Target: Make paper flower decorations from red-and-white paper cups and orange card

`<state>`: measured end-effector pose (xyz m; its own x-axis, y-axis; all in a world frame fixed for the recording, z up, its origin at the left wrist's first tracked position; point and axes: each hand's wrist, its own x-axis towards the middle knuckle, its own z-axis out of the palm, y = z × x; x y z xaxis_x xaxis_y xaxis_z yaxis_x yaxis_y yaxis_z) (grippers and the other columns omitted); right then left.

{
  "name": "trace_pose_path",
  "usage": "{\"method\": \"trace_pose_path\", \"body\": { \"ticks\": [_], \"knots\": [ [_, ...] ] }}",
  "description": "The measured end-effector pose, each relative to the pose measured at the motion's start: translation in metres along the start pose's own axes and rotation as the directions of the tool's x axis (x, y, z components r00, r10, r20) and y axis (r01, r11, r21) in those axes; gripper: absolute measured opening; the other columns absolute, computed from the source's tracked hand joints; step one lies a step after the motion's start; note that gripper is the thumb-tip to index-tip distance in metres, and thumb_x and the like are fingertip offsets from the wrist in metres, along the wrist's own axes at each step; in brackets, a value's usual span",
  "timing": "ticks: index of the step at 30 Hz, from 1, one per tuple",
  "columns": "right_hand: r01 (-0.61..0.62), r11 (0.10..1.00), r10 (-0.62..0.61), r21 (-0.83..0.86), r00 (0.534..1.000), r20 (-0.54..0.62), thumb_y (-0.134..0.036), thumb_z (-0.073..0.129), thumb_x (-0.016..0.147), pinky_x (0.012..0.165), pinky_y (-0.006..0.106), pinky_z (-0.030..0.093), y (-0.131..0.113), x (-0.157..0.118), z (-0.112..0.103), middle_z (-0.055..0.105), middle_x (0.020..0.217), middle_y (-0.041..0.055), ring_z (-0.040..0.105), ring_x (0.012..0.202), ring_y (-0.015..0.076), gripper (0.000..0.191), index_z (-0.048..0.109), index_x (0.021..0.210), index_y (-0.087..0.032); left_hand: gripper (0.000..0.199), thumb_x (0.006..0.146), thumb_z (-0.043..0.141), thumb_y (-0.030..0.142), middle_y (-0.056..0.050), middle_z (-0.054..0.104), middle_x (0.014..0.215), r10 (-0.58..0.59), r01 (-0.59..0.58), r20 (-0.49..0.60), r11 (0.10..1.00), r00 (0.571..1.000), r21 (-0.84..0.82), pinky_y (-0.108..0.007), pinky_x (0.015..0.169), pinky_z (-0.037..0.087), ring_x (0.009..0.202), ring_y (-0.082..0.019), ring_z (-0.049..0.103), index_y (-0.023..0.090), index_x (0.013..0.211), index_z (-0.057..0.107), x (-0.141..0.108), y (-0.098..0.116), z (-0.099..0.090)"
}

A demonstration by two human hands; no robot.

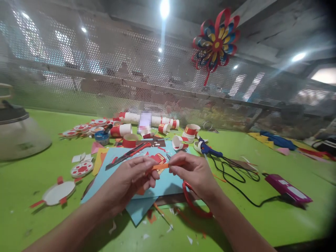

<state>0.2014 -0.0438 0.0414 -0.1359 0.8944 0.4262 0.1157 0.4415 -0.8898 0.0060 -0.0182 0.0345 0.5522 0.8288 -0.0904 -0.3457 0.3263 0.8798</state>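
though narrow, the orange strip (162, 166) shows.

strip (161, 167): orange | scissor handle (201, 212): red | sheet (168, 183): light blue | disc (82, 169): white, red-patched | table (283, 224): green

From far away I see a left hand (135, 176) and a right hand (198, 173) over the counter (278, 224). They are bare, with bare wrists (215, 194). The left forearm (76, 224) and right forearm (240, 224) are bare too, and get fatter toward the counter's near edge.
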Motion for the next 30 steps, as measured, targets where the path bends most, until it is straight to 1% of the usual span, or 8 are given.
{"method": "trace_pose_path", "body": {
  "ticks": [3,6,11,17,21,25,27,30],
  "knots": [
    [-0.069,0.998,0.069,0.012,0.998,-0.008,-0.018,0.07,0.073,0.06,0.026,0.049,0.002,0.0,0.0,0.063,0.072,0.0002,0.058,0.063,0.0108,0.006,0.069,0.079,-0.018,0.017,0.078,0.068,0.028,-0.001,0.064,0.065,0.013,-0.014,0.008,0.996,1.0,0.09,-0.017,0.046,0.037,0.049,-0.007,0.052,0.015,0.085,0.062,0.002,-0.004,0.0],
    [-0.113,0.991,0.115,0.066,0.993,-0.03,-0.02,0.071,0.073,0.058,0.027,0.05,0.002,0.001,-0.001,0.065,0.07,0.0002,0.061,0.062,0.0117,0.014,0.068,0.087,-0.018,0.019,0.078,0.068,0.031,-0.001,0.065,0.065,0.056,-0.054,-0.011,0.987,0.998,0.154,-0.018,0.047,0.038,0.049,-0.008,0.054,0.015,0.084,0.06,0.005,-0.006,-0.002],
    [-0.107,0.991,0.116,0.085,0.988,-0.101,-0.022,0.064,0.079,0.054,0.025,0.047,0.006,0.002,-0.007,0.063,0.064,-0.0005,0.058,0.057,0.0107,0.012,0.067,0.089,-0.017,0.021,0.076,0.068,0.032,-0.002,0.066,0.063,0.137,-0.115,-0.069,0.96,0.988,0.256,-0.021,0.048,0.039,0.052,-0.012,0.057,0.015,0.084,0.059,0.005,-0.004,-0.003],
    [-0.129,0.991,0.135,0.046,0.982,-0.134,-0.021,0.066,0.076,0.053,0.025,0.047,0.01,0.004,-0.007,0.061,0.064,-0.002,0.058,0.056,0.0103,0.015,0.065,0.09,-0.016,0.02,0.076,0.066,0.032,-0.002,0.065,0.061,0.149,-0.114,-0.097,0.946,0.984,0.304,-0.022,0.048,0.039,0.05,-0.012,0.055,0.015,0.079,0.058,0.006,-0.003,-0.003],
    [-0.082,0.996,0.073,-0.038,0.979,-0.192,-0.023,0.066,0.077,0.056,0.025,0.05,0.012,0.003,-0.003,0.063,0.065,-0.0017,0.06,0.059,0.0114,0.017,0.064,0.092,-0.017,0.026,0.077,0.064,0.039,-0.003,0.064,0.062,0.168,-0.114,-0.209,0.962,0.963,0.249,-0.021,0.047,0.039,0.051,-0.011,0.054,0.015,0.077,0.057,0.011,-0.004,-0.01],
    [0.043,0.974,-0.103,-0.224,0.959,-0.264,-0.021,0.065,0.079,0.062,0.026,0.052,0.011,0.001,0.002,0.066,0.072,-0.0001,0.062,0.064,0.0115,0.009,0.066,0.087,-0.018,0.028,0.078,0.062,0.042,-0.002,0.061,0.06,0.165,-0.119,-0.365,0.982,0.916,0.146,-0.019,0.044,0.038,0.051,-0.01,0.051,0.015,0.075,0.057,0.015,-0.004,-0.017],
    [0.075,0.955,-0.155,-0.288,0.952,-0.265,-0.02,0.065,0.079,0.061,0.025,0.052,0.009,-0.001,0.004,0.066,0.073,0.0002,0.061,0.063,0.0111,0.005,0.067,0.083,-0.017,0.03,0.08,0.059,0.044,-0.001,0.058,0.057,0.113,-0.092,-0.354,0.993,0.929,0.076,-0.018,0.042,0.036,0.048,-0.009,0.048,0.014,0.073,0.057,0.014,-0.004,-0.015],
    [0.043,0.975,-0.103,-0.219,0.956,-0.273,-0.021,0.064,0.079,0.057,0.024,0.052,0.007,-0.001,0.007,0.064,0.066,-0.0006,0.059,0.059,0.0106,0.005,0.067,0.079,-0.017,0.035,0.084,0.052,0.045,-0.002,0.057,0.056,0.06,-0.056,-0.294,0.998,0.954,0.02,-0.017,0.041,0.035,0.045,-0.008,0.047,0.013,0.072,0.058,0.01,-0.005,-0.009]
  ]
}}
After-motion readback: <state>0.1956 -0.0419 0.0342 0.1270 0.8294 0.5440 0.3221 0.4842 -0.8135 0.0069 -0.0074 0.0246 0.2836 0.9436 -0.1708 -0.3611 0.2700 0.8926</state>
